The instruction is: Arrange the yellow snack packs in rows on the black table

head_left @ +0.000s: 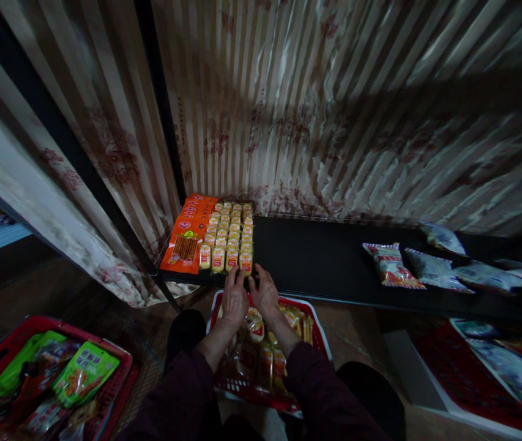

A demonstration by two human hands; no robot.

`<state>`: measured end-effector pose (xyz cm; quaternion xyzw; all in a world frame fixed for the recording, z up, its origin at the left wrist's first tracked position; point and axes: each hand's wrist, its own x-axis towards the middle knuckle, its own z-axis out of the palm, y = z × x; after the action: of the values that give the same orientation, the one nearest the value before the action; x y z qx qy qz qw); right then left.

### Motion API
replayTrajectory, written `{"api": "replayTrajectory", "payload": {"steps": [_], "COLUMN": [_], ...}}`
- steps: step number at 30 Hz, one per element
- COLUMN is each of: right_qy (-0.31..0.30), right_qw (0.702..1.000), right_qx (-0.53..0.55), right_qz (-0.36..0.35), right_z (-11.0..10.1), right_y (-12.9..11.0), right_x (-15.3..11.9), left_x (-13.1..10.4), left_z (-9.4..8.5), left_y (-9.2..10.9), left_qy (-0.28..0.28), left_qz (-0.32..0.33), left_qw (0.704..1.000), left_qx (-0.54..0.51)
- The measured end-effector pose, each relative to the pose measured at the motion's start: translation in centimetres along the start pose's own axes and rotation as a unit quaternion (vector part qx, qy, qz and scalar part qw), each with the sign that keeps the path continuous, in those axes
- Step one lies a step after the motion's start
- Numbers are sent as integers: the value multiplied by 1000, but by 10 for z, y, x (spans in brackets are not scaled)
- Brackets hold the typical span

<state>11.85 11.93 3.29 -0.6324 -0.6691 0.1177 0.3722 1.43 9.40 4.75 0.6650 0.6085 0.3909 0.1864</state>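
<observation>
Rows of small yellow wrapped cakes (232, 233) with red labels stand on the black shelf. My left hand (235, 297) reaches to the front of these rows, its outstretched fingertips at the lower edge of the front right cake (245, 261). Just right of that cake is my right hand (265, 294), with its fingers apart and slightly bent at the shelf's front edge. Neither hand plainly encloses anything. Below both forearms sits a red basket (322, 343) with a white rim, holding more yellow packaged cakes (265, 362), partly hidden by my arms.
Orange snack packets (182, 236) overlap left of the cakes, beside a dark shelf post (162, 92). Several snack bags (391, 264) lie on the black shelf (309, 254) to the right. Another red basket (120, 361) with a green pouch (85, 372) stands lower left. A striped curtain (288, 110) hangs behind.
</observation>
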Motion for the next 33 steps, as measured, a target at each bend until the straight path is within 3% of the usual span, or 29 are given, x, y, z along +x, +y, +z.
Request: {"api": "replayTrajectory", "payload": {"steps": [15, 22, 25, 30, 33], "right_qy": [28, 16, -18, -87, -116], "right_qw": [997, 998, 999, 995, 990], "right_qx": [65, 54, 31, -38, -74], "right_qz": [2, 6, 22, 40, 35], "right_z": [-10, -13, -11, -13, -12], "right_y": [-11, -5, 5, 23, 34], "right_x": [-22, -63, -87, -130, -150], "left_x": [-14, -48, -74, -127, -148], "left_z": [-2, 1, 7, 20, 23], "left_y": [-1, 1, -7, -35, -46], "left_qy": [17, 2, -39, -174, -235], "left_qz": [5, 5, 8, -34, -53], "left_qw": [1000, 999, 998, 979, 963], "left_qx": [21, 43, 58, 96, 119]}}
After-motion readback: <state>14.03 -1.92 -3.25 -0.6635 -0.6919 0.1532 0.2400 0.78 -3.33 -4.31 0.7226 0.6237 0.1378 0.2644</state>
